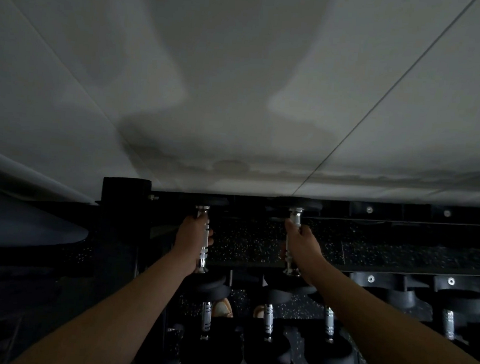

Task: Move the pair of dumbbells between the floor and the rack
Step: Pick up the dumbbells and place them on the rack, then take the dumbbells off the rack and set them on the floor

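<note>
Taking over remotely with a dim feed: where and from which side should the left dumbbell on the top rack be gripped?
Grip the left dumbbell on its chrome handle, mid-length between the black heads, coming from the near side. The handle points away from the person, so the left hand wraps it from the left, as the right hand mirrors on its own.

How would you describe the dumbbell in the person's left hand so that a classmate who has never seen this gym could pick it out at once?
Find the black rack against the pale wall and look at its top tier, near the thick black upright post. There the left hand wraps the chrome handle of the left dumbbell. Unlike the right dumbbell, it sits nearest the post; the lower-tier dumbbells are untouched.
</note>
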Available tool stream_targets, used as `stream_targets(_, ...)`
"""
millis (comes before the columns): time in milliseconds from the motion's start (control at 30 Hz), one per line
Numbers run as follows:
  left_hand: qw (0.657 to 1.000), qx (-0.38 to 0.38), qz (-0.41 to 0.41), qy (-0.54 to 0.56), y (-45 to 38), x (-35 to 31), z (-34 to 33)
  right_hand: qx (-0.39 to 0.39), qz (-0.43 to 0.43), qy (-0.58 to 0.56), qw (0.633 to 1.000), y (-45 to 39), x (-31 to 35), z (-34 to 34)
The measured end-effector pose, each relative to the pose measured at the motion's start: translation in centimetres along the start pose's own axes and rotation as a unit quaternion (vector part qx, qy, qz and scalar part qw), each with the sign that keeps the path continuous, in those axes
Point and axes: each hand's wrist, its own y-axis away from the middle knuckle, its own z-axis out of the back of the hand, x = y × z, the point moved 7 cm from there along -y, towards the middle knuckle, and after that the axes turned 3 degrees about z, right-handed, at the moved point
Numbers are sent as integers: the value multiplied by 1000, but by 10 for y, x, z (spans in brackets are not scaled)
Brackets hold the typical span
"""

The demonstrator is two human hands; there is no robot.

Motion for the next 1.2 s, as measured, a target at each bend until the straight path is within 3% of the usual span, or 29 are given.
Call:
stream_targets(567, 992, -59, -63, -95, 4, 1, 5, -24, 50, 78, 995, -1, 6, 8)
stream_targets(833, 984, -60, -132, -100, 38, 1, 11, 12, 101, 103, 989, 28, 22, 9)
stream_targets(1033, 972, -82, -198, -100, 92, 20, 30, 62, 227, 191, 953, 73, 30, -6)
stream_targets(1200, 951, -162, -230, -131, 144, 68, 72, 119, 331, 255, 901, 132, 22, -34)
